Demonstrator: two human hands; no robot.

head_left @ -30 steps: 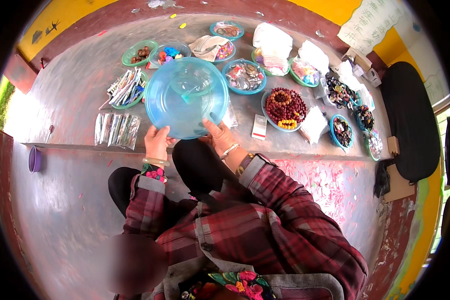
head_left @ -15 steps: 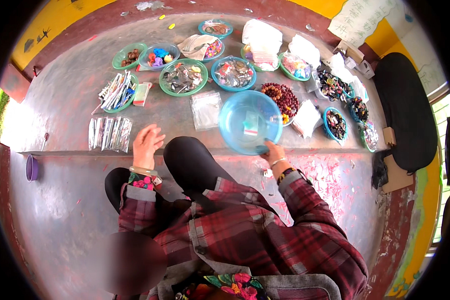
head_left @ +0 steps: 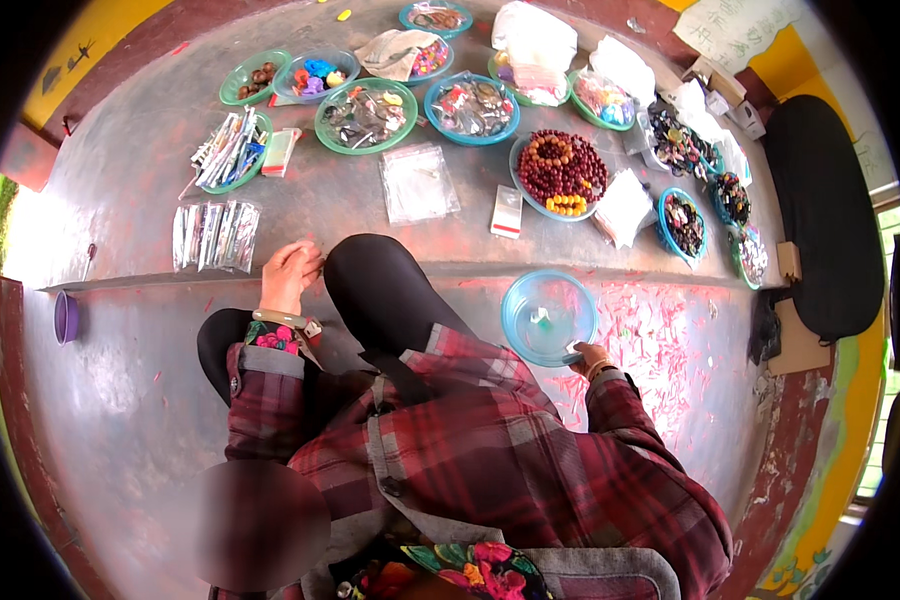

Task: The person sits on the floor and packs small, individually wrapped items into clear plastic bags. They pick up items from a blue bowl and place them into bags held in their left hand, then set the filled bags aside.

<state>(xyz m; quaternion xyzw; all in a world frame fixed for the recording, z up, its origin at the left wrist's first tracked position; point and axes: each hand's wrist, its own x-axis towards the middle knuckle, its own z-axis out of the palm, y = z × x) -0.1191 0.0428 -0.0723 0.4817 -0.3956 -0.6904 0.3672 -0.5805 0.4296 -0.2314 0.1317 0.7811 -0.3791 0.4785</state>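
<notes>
Right fingers [head_left: 582, 350] pinch a round, translucent plastic bowl [head_left: 542, 345]; left fingers [head_left: 302, 259] bend loosely beside a black-clad knee [head_left: 375, 275]; maroon beads [head_left: 582, 172] lie heaped beyond.

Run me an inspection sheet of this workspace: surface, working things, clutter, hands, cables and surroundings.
Surface: grey raised platform, reddish marks on it.
Working things: clear blue plastic basin, right of the raised knee.
Clutter: heaped burgundy beads, pen-like sticks in clear sleeves, red scraps on the lower floor.
Hands: right hand grips the basin's edge; left hand holds nothing visible.
Cables: nothing seen.
Surroundings: purple tub at far left.
</notes>
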